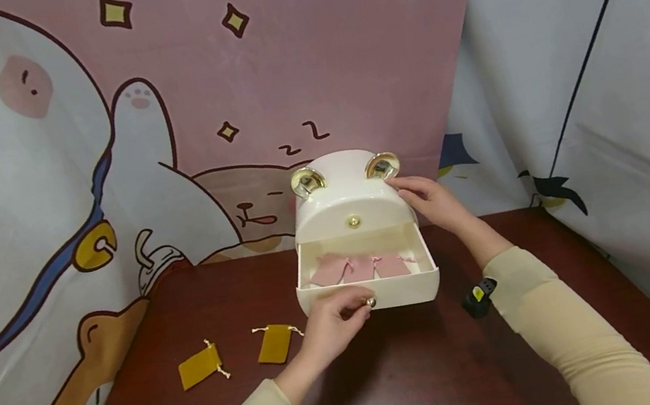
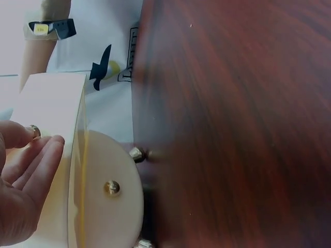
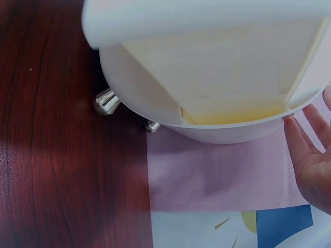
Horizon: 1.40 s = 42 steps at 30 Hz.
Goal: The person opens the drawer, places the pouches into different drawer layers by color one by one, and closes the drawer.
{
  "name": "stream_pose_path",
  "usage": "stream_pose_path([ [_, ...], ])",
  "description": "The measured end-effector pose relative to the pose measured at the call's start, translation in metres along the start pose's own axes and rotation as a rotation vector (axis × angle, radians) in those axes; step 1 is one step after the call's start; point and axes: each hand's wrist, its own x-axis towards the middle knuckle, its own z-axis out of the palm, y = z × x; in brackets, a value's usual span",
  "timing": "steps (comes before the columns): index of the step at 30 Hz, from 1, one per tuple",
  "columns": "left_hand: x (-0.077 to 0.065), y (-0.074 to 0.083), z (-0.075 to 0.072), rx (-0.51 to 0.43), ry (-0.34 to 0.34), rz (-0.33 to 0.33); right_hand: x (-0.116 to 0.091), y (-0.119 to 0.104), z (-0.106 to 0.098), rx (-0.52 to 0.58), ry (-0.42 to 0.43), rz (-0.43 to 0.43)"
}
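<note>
A cream storage box (image 1: 349,195) with gold-rimmed ears stands at the back of the table, its drawer (image 1: 401,290) pulled out. Inside the drawer lie three small pink drawstring pouches (image 1: 358,268), side by side. My left hand (image 1: 336,326) pinches the round drawer knob (image 1: 370,302) between thumb and fingers; the left wrist view shows the knob (image 2: 35,132) at the thumb tip. With extended fingers, my right hand (image 1: 433,202) touches the box's upper right side near its ear (image 1: 382,166). In the right wrist view, the right hand (image 3: 315,165) lies against the box's edge.
Two mustard-yellow drawstring pouches, one farther left (image 1: 200,366) and one nearer the drawer (image 1: 275,344), lie on the dark red wooden table (image 1: 433,385). A printed cartoon cloth (image 1: 363,45) hangs close behind the box. Small metallic feet (image 3: 107,102) support the box.
</note>
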Motion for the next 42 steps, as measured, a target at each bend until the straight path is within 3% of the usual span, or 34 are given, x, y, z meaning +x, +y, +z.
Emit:
stream_pose_path([
  [16,0.032,-0.020,0.012,0.070,0.053,-0.051,-0.002,-0.003,-0.002,-0.036,-0.006,0.027],
  [27,0.057,-0.038,0.010,0.048,0.069,-0.124,-0.003,-0.005,-0.002,-0.038,-0.003,0.057],
  [42,0.075,-0.051,0.009,0.043,0.062,-0.217,-0.002,-0.006,-0.002,-0.057,-0.003,0.023],
])
